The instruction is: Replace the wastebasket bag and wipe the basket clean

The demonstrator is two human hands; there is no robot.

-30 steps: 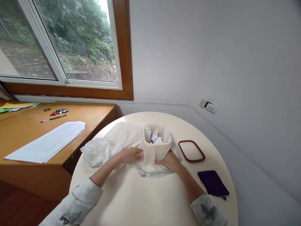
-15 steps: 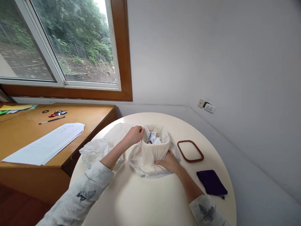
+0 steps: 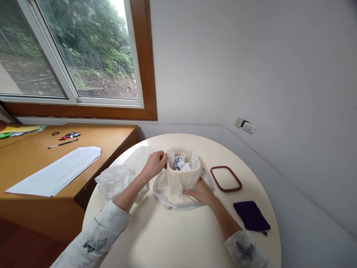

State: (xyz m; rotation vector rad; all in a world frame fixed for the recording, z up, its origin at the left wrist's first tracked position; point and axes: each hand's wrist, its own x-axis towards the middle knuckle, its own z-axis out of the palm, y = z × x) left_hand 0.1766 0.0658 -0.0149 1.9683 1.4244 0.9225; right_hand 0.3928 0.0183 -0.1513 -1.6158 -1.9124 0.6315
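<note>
A small cream bin (image 3: 182,178) stands on the round table, lined with a thin white plastic bag (image 3: 173,199) folded over its rim and spread around its base. Crumpled paper (image 3: 181,163) lies inside. At the bin's upper left edge my left hand (image 3: 155,163) is closed in a pinch, apparently on the bag's edge; its fingertips are partly hidden. A bit of red shows just under those fingers. My right hand (image 3: 201,191) grips the lower right side of the bin through the bag, thumb in front and fingers behind.
Another crumpled white plastic bag (image 3: 114,180) lies on the left of the round table (image 3: 167,238). To the right are a brown rounded frame (image 3: 226,190) and a folded purple cloth (image 3: 251,216). A wooden desk (image 3: 117,136) holds paper sheets (image 3: 55,173), a pen (image 3: 63,144) and keys (image 3: 69,135).
My left hand has shifted a little left, away from the rim, and the red bit has come into sight. The bin's top has tipped slightly left; my right hand stays in place.
</note>
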